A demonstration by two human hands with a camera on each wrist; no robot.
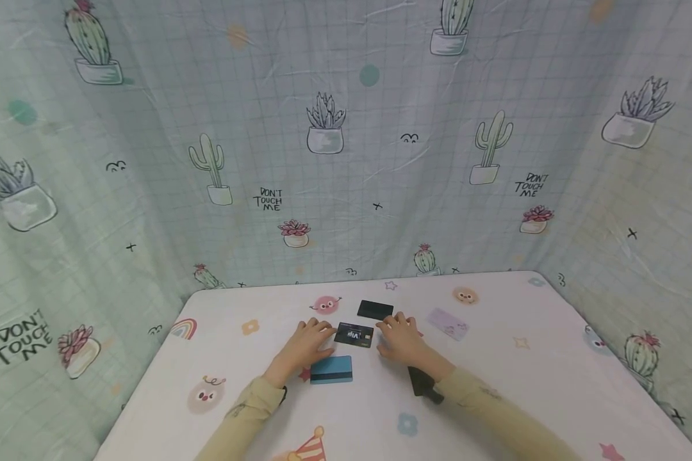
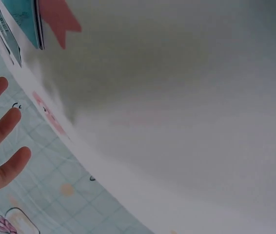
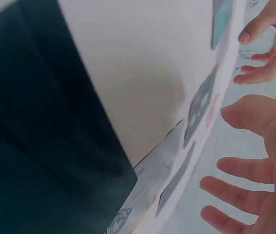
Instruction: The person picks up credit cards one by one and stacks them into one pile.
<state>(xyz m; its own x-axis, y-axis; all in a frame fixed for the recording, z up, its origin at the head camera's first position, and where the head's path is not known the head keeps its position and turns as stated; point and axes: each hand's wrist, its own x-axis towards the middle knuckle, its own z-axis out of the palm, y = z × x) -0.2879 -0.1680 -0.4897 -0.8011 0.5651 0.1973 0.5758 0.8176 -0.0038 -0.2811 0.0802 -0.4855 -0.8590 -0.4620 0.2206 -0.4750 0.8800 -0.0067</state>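
A black bank card [image 1: 354,335] marked "Vip" lies flat on the table between my two hands. My left hand [image 1: 307,346] is at the card's left side, fingers spread and holding nothing in the left wrist view. My right hand [image 1: 403,339] hovers at its right side, the fingers [image 3: 240,192] loose and apart with nothing between them. Below the left hand lies a blue card [image 1: 331,370] with a dark stripe. A plain black card [image 1: 375,310] lies behind the Vip card. Under the right wrist is a dark wallet-like case [image 1: 421,381], partly hidden by the sleeve.
To the right of my right hand lies a pale purple printed rectangle [image 1: 448,324]; I cannot tell its kind. The white tablecloth [image 1: 525,390] has cartoon prints. A cactus-print curtain [image 1: 375,166] hangs behind the table and along both sides.
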